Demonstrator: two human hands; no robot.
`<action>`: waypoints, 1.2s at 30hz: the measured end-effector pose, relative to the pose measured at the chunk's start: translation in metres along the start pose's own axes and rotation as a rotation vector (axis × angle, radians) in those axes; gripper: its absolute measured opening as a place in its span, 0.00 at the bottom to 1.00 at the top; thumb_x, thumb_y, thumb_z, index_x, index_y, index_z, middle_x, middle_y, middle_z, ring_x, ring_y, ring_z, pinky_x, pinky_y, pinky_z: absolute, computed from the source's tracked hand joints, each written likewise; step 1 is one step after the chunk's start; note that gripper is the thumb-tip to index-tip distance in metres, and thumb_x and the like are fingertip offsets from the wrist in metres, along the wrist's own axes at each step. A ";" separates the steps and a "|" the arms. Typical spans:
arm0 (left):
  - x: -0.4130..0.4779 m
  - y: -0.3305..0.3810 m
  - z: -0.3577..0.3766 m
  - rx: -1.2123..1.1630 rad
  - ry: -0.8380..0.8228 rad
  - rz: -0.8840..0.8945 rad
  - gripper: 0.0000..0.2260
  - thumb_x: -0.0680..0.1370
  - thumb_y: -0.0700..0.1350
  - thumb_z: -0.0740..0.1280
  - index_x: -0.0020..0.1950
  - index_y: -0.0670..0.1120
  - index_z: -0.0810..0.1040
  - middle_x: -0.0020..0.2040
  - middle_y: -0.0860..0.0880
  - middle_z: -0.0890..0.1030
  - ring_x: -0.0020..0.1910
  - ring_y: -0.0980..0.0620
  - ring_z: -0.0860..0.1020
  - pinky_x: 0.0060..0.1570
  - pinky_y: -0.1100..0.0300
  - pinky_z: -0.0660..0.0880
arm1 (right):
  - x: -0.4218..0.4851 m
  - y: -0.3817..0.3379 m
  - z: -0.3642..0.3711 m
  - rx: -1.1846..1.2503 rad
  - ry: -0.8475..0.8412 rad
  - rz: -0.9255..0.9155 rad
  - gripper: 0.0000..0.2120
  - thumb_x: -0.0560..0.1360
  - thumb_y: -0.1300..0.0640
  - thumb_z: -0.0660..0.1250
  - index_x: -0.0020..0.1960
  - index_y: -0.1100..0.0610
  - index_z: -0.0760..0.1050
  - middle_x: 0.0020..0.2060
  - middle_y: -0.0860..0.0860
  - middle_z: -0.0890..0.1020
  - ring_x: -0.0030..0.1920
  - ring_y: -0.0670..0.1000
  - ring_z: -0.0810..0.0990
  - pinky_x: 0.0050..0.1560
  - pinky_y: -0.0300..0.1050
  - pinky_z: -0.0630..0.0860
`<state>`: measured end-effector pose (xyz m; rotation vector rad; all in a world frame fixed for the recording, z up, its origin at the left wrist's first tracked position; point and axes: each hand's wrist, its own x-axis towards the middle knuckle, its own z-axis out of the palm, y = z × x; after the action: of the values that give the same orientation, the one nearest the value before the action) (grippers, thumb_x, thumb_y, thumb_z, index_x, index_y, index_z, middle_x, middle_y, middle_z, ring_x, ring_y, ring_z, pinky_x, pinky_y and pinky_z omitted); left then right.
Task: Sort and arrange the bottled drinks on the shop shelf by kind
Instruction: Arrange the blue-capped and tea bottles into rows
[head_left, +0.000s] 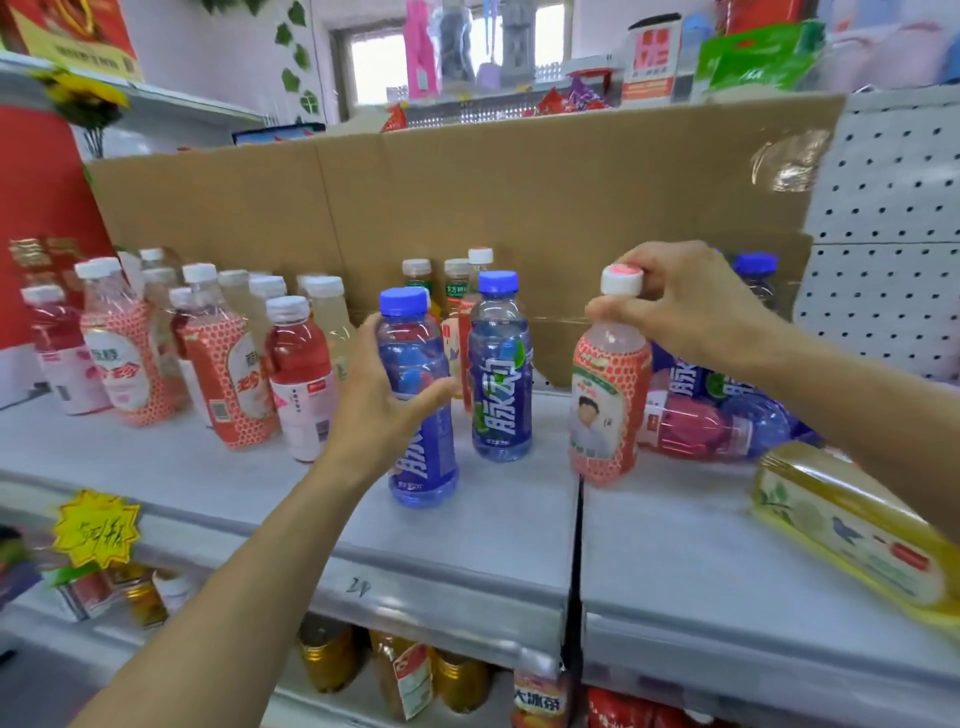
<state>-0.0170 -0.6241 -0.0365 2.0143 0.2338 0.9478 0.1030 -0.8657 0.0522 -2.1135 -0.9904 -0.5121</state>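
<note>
The upright red-patterned bottle (608, 410), pinched by its cap in the right grip (685, 306), is parted from the matching bottles (228, 379), leftward on the shelf (675, 545), by the blue bottle (426, 467) clasped in the left grip (379, 410).

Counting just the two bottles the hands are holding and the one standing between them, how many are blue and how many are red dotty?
Blue: 2, the gripped blue bottle and the free blue bottle
Red dotty: 1, the red dotty bottle
Total: 3

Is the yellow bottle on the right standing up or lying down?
Lying down: the yellow bottle rests on its side on the shelf.
</note>
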 end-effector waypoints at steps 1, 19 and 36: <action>0.005 -0.004 -0.006 0.003 0.006 -0.016 0.38 0.73 0.44 0.76 0.77 0.51 0.58 0.69 0.53 0.73 0.60 0.58 0.76 0.57 0.61 0.74 | 0.007 -0.008 0.007 0.008 -0.016 -0.016 0.14 0.71 0.50 0.76 0.51 0.58 0.81 0.43 0.51 0.83 0.45 0.51 0.82 0.48 0.49 0.80; 0.018 -0.025 -0.018 0.069 0.257 -0.015 0.32 0.78 0.43 0.70 0.78 0.51 0.57 0.72 0.50 0.64 0.70 0.51 0.68 0.69 0.45 0.70 | 0.036 -0.054 0.088 0.382 -0.339 -0.041 0.24 0.75 0.61 0.72 0.69 0.55 0.70 0.57 0.53 0.82 0.56 0.49 0.82 0.58 0.47 0.80; 0.039 0.040 0.227 0.604 -0.678 0.416 0.32 0.71 0.53 0.76 0.72 0.50 0.68 0.67 0.48 0.74 0.66 0.45 0.72 0.67 0.49 0.68 | -0.027 0.163 -0.081 -0.512 -0.533 0.240 0.18 0.78 0.58 0.68 0.67 0.53 0.75 0.62 0.49 0.78 0.58 0.48 0.76 0.59 0.41 0.72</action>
<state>0.1617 -0.7733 -0.0587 2.8905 -0.3260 0.3861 0.2100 -1.0105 0.0148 -2.8797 -0.9279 -0.0733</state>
